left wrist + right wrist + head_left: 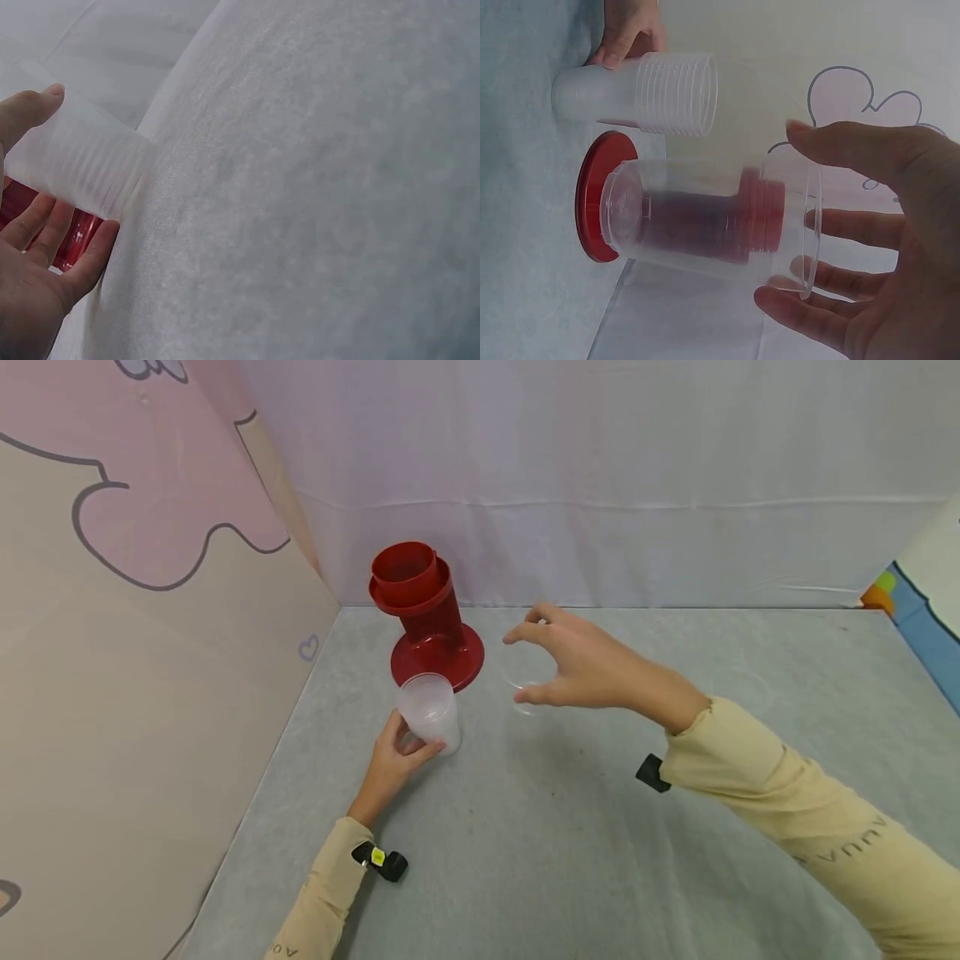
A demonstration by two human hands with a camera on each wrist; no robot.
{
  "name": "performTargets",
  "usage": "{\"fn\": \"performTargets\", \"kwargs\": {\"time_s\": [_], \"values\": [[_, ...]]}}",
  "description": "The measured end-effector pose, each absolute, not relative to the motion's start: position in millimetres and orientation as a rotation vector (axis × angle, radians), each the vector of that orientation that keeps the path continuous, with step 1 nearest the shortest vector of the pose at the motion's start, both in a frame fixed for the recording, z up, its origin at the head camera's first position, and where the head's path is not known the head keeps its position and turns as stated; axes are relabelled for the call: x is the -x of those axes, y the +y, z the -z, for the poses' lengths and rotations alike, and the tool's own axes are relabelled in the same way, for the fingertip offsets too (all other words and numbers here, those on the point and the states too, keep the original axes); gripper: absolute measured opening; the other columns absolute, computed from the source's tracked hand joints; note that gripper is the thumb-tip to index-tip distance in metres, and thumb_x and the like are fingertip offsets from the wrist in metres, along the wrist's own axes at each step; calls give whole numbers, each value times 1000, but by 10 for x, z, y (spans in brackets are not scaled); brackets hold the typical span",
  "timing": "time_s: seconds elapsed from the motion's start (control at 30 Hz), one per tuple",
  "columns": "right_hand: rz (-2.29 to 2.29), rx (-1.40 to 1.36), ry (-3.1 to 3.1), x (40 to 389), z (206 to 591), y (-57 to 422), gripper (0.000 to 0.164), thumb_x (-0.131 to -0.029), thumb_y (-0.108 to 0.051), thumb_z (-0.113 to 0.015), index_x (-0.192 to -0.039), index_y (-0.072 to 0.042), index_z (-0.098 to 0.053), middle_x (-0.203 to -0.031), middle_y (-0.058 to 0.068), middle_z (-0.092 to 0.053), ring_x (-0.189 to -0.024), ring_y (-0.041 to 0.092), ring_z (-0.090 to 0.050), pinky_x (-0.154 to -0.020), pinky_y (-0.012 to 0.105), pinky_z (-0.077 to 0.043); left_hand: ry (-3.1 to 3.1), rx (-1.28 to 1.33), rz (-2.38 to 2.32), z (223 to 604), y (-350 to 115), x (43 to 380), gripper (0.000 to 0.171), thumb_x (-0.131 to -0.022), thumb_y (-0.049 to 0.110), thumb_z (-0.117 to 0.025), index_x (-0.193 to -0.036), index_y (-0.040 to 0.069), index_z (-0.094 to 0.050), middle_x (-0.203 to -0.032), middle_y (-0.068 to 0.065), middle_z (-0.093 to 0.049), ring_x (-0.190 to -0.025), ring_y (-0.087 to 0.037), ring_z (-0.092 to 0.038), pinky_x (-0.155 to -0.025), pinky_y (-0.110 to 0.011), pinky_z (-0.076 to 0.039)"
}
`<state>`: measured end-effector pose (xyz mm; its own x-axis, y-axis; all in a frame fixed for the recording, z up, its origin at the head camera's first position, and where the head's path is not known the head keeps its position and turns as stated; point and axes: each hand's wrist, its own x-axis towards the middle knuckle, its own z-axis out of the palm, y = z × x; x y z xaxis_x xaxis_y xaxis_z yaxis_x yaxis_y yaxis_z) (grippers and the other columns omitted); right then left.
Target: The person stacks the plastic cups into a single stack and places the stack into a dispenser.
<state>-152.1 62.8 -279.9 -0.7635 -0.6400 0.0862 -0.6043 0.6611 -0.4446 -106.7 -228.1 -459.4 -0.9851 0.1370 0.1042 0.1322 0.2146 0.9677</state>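
In the head view my left hand (393,756) grips a stack of nested clear plastic cups (431,714) that stands upright on the table. The left wrist view has the thumb on one side of the ribbed stack (82,161) and fingers on the other. My right hand (581,660) holds a single clear plastic cup (697,176) near its rim, thumb and fingers around it. That cup is nearly invisible from the head. Behind the stack stands a red plastic stand (435,627) with a round base and a cylindrical open top, which shows through the single cup in the right wrist view.
A grey cloth-covered table (525,860) lies under everything. White fabric (600,485) hangs along the back, and a printed panel (150,693) borders the left side. A colourful blue-and-orange item (907,602) is at the far right edge.
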Motion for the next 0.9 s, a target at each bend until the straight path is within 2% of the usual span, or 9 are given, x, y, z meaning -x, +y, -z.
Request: {"fn": "performTargets", "kwargs": {"time_s": [0.53, 0.9], "values": [[745, 1155, 2763, 1602, 2647, 360, 58, -74, -34, -80, -125, -14, -59, -116, 2, -50, -104, 17, -50, -87, 34, -48, 2471, -249, -1915, 4593, -2280, 1081, 75, -81, 9, -75, -143, 15, -33, -135, -5, -46, -123, -22, -45, -95, -47, -45], [788, 1275, 2723, 1654, 2578, 179, 55, -74, -34, -80, -121, -12, -62, -112, 5, -52, -97, 15, -50, -81, 29, -47, 2446, -258, -1941, 4588, -2283, 1081, 74, -81, 8, -74, -143, 15, -33, -135, -4, -46, -122, -20, -46, -95, -47, -46]]}}
